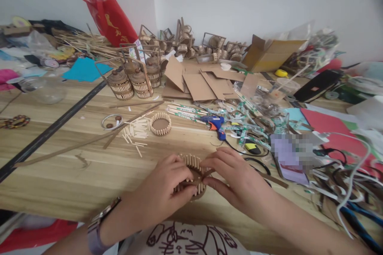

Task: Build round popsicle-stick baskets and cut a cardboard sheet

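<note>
Both grips (pixel 167 181) (pixel 235 175) (narrow) pinch brown strip (pixel 208 173).

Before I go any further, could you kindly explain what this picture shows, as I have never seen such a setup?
There is no machine here: these are a person's two bare hands, seen by a camera worn on the head that looks forward and down. It is the only view. The left hand holds a round piece walled with short sticks, and the right hand pinches a brown strip at its wall. Beyond them on the wooden table lie loose sticks, a second stick-walled ring and a blue glue gun. Farther back are cardboard pieces and small handled baskets.
</note>
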The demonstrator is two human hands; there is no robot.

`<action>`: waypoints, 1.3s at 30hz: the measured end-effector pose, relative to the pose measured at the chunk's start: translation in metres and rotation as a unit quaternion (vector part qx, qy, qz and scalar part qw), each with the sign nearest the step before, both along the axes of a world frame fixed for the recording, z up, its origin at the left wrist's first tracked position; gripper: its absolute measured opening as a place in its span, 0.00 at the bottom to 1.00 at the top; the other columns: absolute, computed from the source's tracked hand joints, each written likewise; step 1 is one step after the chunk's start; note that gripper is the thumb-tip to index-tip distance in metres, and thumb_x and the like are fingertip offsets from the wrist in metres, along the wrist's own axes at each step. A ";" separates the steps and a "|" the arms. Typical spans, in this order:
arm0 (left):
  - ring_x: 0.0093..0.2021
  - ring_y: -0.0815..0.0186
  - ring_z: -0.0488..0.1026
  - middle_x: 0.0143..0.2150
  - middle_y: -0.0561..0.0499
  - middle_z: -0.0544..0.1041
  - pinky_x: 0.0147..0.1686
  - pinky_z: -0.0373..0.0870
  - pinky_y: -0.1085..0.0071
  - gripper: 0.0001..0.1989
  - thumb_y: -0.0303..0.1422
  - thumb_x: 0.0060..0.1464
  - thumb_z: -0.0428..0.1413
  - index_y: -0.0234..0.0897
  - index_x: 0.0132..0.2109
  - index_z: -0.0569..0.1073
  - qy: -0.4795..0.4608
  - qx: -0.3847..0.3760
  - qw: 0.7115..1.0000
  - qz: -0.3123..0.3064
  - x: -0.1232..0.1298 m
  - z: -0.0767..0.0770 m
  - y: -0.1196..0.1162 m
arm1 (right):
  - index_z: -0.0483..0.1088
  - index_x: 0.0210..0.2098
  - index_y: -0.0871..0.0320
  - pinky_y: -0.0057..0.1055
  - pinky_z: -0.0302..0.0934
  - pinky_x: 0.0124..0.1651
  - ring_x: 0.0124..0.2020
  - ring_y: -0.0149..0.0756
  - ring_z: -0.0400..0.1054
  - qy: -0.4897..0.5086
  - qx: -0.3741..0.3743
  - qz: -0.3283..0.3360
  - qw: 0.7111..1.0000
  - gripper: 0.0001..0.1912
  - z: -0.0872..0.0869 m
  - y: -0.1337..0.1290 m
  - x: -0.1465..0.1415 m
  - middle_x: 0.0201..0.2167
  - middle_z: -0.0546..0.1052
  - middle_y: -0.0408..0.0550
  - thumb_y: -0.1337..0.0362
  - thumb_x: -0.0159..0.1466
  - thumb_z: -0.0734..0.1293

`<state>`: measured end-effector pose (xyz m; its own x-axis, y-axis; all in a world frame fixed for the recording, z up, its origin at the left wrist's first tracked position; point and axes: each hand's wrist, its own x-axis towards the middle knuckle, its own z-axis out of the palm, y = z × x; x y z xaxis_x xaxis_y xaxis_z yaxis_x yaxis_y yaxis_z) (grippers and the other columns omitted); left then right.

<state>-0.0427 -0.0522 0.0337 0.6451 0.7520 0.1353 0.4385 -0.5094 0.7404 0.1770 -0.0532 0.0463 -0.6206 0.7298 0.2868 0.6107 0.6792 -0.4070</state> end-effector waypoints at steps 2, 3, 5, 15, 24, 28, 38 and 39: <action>0.42 0.61 0.67 0.35 0.52 0.73 0.42 0.65 0.65 0.08 0.28 0.62 0.53 0.37 0.32 0.67 0.003 0.003 1.000 0.007 0.000 -0.004 0.000 | 0.70 0.44 0.57 0.44 0.65 0.48 0.40 0.42 0.70 -0.006 0.003 -0.012 1.000 0.07 -0.004 0.001 0.000 0.35 0.77 0.49 0.70 0.66 0.65; 0.42 0.61 0.67 0.35 0.52 0.73 0.42 0.65 0.65 0.08 0.28 0.62 0.53 0.38 0.32 0.67 0.005 0.008 1.000 0.011 0.000 -0.006 0.000 | 0.70 0.44 0.57 0.44 0.65 0.48 0.40 0.42 0.70 -0.007 0.002 -0.019 1.000 0.07 -0.006 0.001 0.000 0.35 0.77 0.49 0.70 0.66 0.65; 0.43 0.60 0.67 0.35 0.51 0.73 0.43 0.65 0.64 0.07 0.28 0.62 0.53 0.37 0.33 0.67 0.014 0.021 0.999 0.022 0.000 -0.011 0.000 | 0.70 0.43 0.56 0.42 0.66 0.47 0.41 0.42 0.71 -0.002 -0.001 -0.028 1.000 0.07 -0.009 0.001 0.000 0.36 0.77 0.49 0.71 0.66 0.65; 0.42 0.56 0.69 0.37 0.48 0.77 0.43 0.66 0.59 0.06 0.33 0.56 0.62 0.36 0.36 0.74 0.065 0.059 0.994 0.057 0.013 -0.047 0.005 | 0.69 0.36 0.57 0.36 0.65 0.42 0.37 0.39 0.72 0.019 -0.120 -0.080 0.989 0.10 -0.025 0.009 -0.003 0.32 0.77 0.46 0.77 0.62 0.62; 0.41 0.58 0.70 0.37 0.49 0.80 0.44 0.64 0.60 0.06 0.35 0.59 0.59 0.37 0.37 0.78 0.024 0.051 0.996 0.073 0.019 -0.056 0.006 | 0.67 0.33 0.55 0.29 0.64 0.35 0.33 0.34 0.71 0.065 -0.269 -0.090 0.957 0.08 -0.013 0.006 -0.005 0.32 0.77 0.44 0.75 0.60 0.61; 0.41 0.58 0.69 0.34 0.50 0.78 0.44 0.63 0.60 0.03 0.31 0.58 0.60 0.37 0.35 0.77 0.019 0.038 0.997 0.058 0.019 -0.052 0.007 | 0.68 0.33 0.55 0.28 0.62 0.33 0.32 0.32 0.69 0.041 -0.301 -0.091 0.948 0.07 -0.003 0.002 -0.007 0.32 0.76 0.42 0.73 0.61 0.62; 0.39 0.59 0.68 0.30 0.49 0.76 0.43 0.62 0.58 0.07 0.31 0.58 0.60 0.37 0.32 0.77 0.035 0.071 0.995 0.066 0.021 -0.049 0.002 | 0.67 0.34 0.55 0.25 0.60 0.31 0.33 0.31 0.69 0.047 -0.337 -0.103 0.935 0.09 0.006 -0.003 -0.012 0.33 0.76 0.40 0.75 0.59 0.62; 0.38 0.59 0.68 0.30 0.49 0.76 0.43 0.61 0.58 0.07 0.31 0.58 0.60 0.37 0.31 0.77 0.037 0.073 0.995 0.064 0.021 -0.049 0.002 | 0.67 0.33 0.55 0.25 0.60 0.32 0.33 0.31 0.69 0.047 -0.337 -0.102 0.935 0.08 0.006 -0.004 -0.012 0.33 0.76 0.40 0.75 0.59 0.62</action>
<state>-0.0217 -0.0497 -0.0152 0.5571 0.8050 0.2040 0.5580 -0.5448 0.6260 0.1651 -0.0572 0.0519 -0.4432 0.8651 -0.2350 0.6403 0.1220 -0.7584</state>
